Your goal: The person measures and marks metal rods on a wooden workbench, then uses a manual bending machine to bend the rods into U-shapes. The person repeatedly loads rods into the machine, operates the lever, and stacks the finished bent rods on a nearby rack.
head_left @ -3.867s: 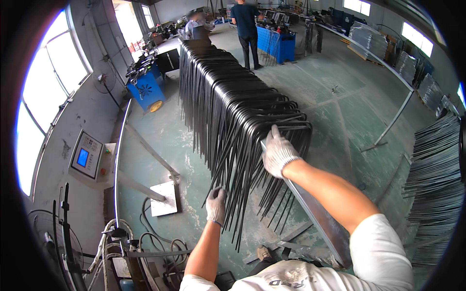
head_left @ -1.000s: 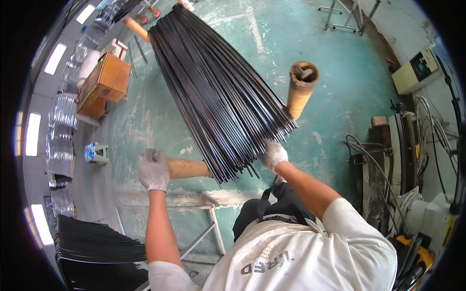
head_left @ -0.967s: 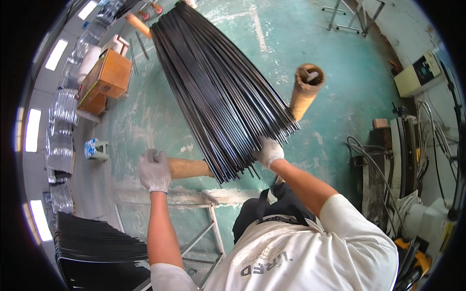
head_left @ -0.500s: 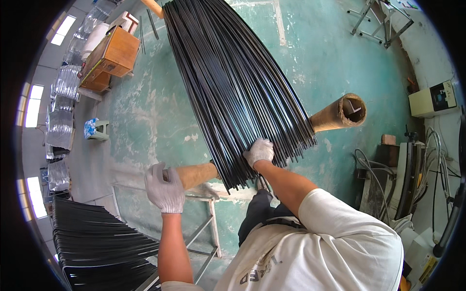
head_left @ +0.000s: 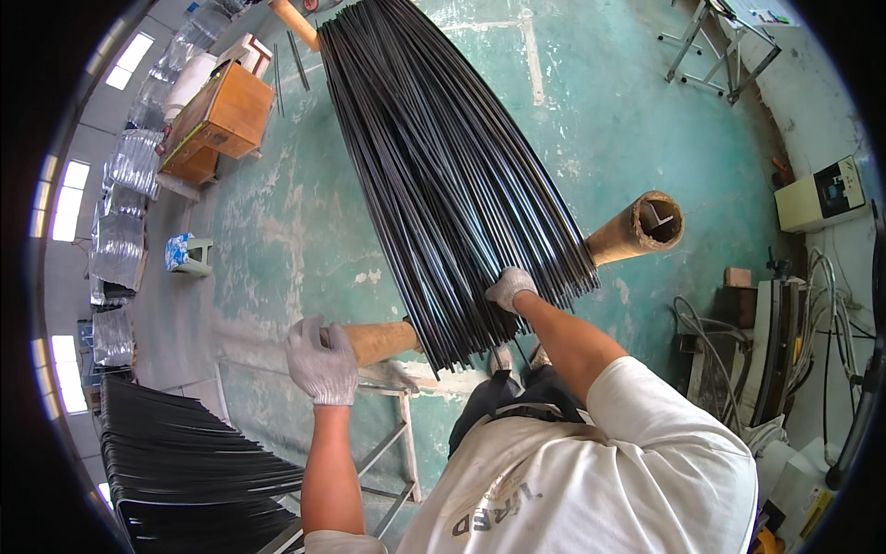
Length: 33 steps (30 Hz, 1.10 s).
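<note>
A wide layer of long, thin black strips (head_left: 443,175) lies across two brown cardboard tubes, with its uneven near ends toward me. My right hand (head_left: 512,288), in a pale knitted glove, is closed on strips near those ends; its fingertips are partly hidden. To the left, the left cardboard tube (head_left: 380,343) sticks out from under the layer. My left hand (head_left: 323,362), gloved alike, is raised in front of that tube's outer end. Its thumb and fingers are apart and slightly curled, with nothing seen between them. The right cardboard tube (head_left: 646,226) shows its hollow end.
A second batch of black strips (head_left: 185,462) lies at the lower left beside a metal frame (head_left: 406,434). Far left are a wooden desk (head_left: 231,111) and a small stool (head_left: 194,255). Machinery with cables (head_left: 766,342) stands along the right wall, below a control box (head_left: 817,198).
My right hand has shifted slightly right along the strip ends. My left hand has moved a little right and down, staying by the tube end. The view has shifted slightly.
</note>
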Each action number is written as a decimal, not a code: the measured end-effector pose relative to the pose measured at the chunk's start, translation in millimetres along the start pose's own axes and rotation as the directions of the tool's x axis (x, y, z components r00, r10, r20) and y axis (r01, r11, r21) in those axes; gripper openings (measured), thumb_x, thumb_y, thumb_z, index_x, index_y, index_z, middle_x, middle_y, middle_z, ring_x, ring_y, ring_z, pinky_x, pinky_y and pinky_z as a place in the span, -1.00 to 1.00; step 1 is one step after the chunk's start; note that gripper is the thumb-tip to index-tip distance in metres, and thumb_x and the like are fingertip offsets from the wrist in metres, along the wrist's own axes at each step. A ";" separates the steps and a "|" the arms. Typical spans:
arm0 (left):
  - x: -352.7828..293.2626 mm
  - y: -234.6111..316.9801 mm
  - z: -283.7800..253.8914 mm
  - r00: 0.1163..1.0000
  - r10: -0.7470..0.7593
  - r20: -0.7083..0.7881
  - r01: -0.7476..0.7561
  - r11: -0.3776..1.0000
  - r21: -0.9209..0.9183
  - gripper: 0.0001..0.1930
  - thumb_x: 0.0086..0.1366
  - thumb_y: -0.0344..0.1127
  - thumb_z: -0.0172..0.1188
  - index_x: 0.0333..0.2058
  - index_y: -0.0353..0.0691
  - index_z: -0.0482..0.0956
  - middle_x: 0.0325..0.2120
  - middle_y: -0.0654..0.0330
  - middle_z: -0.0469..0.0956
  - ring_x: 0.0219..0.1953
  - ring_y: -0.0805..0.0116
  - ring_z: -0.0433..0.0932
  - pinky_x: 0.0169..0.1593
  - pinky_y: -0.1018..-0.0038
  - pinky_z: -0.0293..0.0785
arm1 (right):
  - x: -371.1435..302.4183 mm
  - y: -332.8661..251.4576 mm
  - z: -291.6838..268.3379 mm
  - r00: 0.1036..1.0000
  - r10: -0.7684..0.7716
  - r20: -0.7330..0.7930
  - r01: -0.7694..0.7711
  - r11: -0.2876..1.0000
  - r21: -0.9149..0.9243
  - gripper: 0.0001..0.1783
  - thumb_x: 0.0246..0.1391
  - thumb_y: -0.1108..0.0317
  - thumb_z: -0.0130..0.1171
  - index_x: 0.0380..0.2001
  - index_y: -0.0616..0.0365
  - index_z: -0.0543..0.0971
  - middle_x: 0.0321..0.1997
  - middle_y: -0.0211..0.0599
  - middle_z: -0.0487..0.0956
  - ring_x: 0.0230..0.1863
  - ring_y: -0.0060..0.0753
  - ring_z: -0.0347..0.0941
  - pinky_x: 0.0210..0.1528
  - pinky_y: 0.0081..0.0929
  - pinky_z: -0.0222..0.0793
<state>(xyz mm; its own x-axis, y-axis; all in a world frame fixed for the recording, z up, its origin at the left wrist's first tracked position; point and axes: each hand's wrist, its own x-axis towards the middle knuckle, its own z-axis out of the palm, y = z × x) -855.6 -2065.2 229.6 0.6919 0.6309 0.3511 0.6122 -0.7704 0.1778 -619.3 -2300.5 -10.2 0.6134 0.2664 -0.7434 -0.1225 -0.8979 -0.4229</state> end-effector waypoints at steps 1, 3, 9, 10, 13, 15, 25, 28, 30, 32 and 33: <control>1.6 -0.1 2.3 1.000 0.019 -0.016 -0.019 1.000 -0.009 -0.80 0.32 -0.32 0.41 -0.12 -0.22 0.74 -0.13 -0.02 0.68 -0.09 -0.13 0.67 0.01 -0.01 0.63 | -0.4 4.8 -3.2 1.000 -0.002 -0.011 0.002 1.000 0.016 -0.42 0.19 0.02 0.59 0.07 0.29 0.84 0.26 0.20 0.77 0.32 0.14 0.73 0.38 -0.05 0.69; 1.9 -3.1 5.1 0.998 0.045 -0.049 -0.046 0.999 -0.019 -0.80 0.32 -0.32 0.41 -0.12 -0.22 0.74 -0.15 -0.01 0.68 -0.10 -0.13 0.66 0.01 -0.01 0.63 | 15.3 17.0 -0.1 0.999 -0.023 0.047 0.017 0.992 0.123 -0.24 0.18 0.06 0.62 0.30 0.36 0.70 0.35 0.20 0.74 0.42 0.11 0.67 0.52 -0.08 0.57; 3.8 3.2 4.3 0.996 0.059 -0.063 -0.063 0.996 -0.056 -0.79 0.32 -0.32 0.41 -0.11 -0.24 0.77 -0.17 -0.02 0.68 -0.12 -0.14 0.67 0.02 -0.02 0.63 | 47.4 56.3 1.9 0.971 -0.161 0.177 0.047 0.854 0.518 -0.16 0.23 0.26 0.59 0.42 0.58 0.53 0.31 0.25 0.74 0.34 0.04 0.71 0.44 -0.19 0.57; 0.0 -1.0 3.1 0.997 0.039 -0.060 -0.042 0.998 -0.050 -0.78 0.31 -0.31 0.41 -0.10 -0.24 0.77 -0.16 -0.02 0.68 -0.12 -0.14 0.67 0.02 -0.02 0.63 | 43.0 52.2 1.3 0.965 -0.167 0.203 0.023 0.823 0.568 -0.25 0.25 0.28 0.57 0.35 0.60 0.56 0.23 0.24 0.76 0.24 0.03 0.74 0.34 -0.18 0.63; -3.4 -7.5 4.0 0.998 0.021 -0.057 -0.023 0.999 -0.041 -0.77 0.31 -0.29 0.42 -0.10 -0.24 0.78 -0.15 -0.02 0.70 -0.12 -0.14 0.68 0.02 -0.02 0.64 | 26.6 49.7 -5.4 0.949 -0.178 0.259 -0.064 0.698 0.713 -0.49 0.32 0.36 0.51 0.12 0.64 0.66 -0.02 0.19 0.83 -0.08 0.00 0.85 0.02 -0.15 0.80; -3.0 -5.1 2.3 0.997 0.039 -0.073 -0.041 0.999 -0.025 -0.76 0.30 -0.27 0.42 -0.10 -0.23 0.79 -0.14 -0.01 0.71 -0.12 -0.13 0.69 0.02 -0.01 0.64 | 16.7 47.8 -8.8 0.928 -0.227 0.294 -0.108 0.591 0.799 -0.54 0.36 0.35 0.48 0.10 0.59 0.66 -0.02 0.17 0.82 -0.08 0.01 0.85 0.03 -0.07 0.83; -4.0 -7.8 5.9 0.994 0.028 -0.103 -0.031 0.999 -0.024 -0.77 0.30 -0.23 0.42 -0.13 -0.18 0.81 -0.17 -0.02 0.73 -0.13 -0.12 0.71 0.00 -0.02 0.67 | -26.4 23.6 -19.6 0.958 -0.215 0.189 0.006 0.675 0.738 -0.58 0.55 0.13 0.37 -0.13 0.40 0.66 -0.29 -0.11 0.75 -0.44 -0.20 0.69 -0.33 -0.12 0.76; -5.6 -9.9 3.0 0.995 0.024 -0.098 -0.026 1.000 -0.016 -0.76 0.28 -0.21 0.43 -0.14 -0.16 0.81 -0.18 -0.02 0.74 -0.12 -0.13 0.71 0.01 -0.03 0.67 | -53.6 12.7 -24.1 0.997 0.010 0.078 -0.050 0.843 0.535 -0.27 0.51 -0.25 0.30 -0.35 0.35 0.69 -0.46 -0.12 0.65 -0.51 -0.10 0.58 -0.34 -0.03 0.59; -7.5 -15.1 3.8 0.996 0.006 -0.090 -0.007 1.000 -0.007 -0.75 0.27 -0.19 0.45 -0.14 -0.14 0.81 -0.17 -0.02 0.74 -0.11 -0.14 0.72 0.02 -0.04 0.67 | -69.7 11.7 -26.0 0.996 0.080 0.041 -0.089 0.918 0.386 0.01 0.50 -0.52 0.06 -0.24 0.45 0.75 -0.40 0.02 0.73 -0.36 0.13 0.70 -0.07 0.16 0.70; -7.5 -16.3 7.3 0.992 0.020 -0.123 -0.022 1.000 -0.014 -0.74 0.26 -0.17 0.46 -0.14 -0.14 0.81 -0.17 0.00 0.75 -0.11 -0.14 0.72 0.02 -0.03 0.67 | -69.9 32.9 -17.4 0.998 0.058 0.028 -0.063 0.820 0.568 -0.07 0.53 -0.49 0.01 -0.43 0.29 0.68 -0.55 -0.10 0.61 -0.52 -0.01 0.58 -0.31 0.03 0.60; -7.2 -14.9 9.1 0.990 0.027 -0.137 -0.030 0.999 -0.019 -0.74 0.25 -0.16 0.47 -0.14 -0.13 0.81 -0.16 0.01 0.75 -0.10 -0.14 0.72 0.03 -0.03 0.67 | -64.8 44.9 -12.2 0.997 0.060 0.046 -0.076 0.737 0.672 -0.11 0.55 -0.45 0.01 -0.49 0.23 0.63 -0.59 -0.15 0.58 -0.57 -0.07 0.53 -0.39 -0.02 0.55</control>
<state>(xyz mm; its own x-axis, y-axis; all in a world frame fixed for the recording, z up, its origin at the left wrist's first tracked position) -866.2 -2057.4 216.0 0.6492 0.5913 0.4784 0.5838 -0.7906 0.1847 -655.0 -2362.4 25.3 0.5681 0.2277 -0.7908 -0.6607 -0.4467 -0.6033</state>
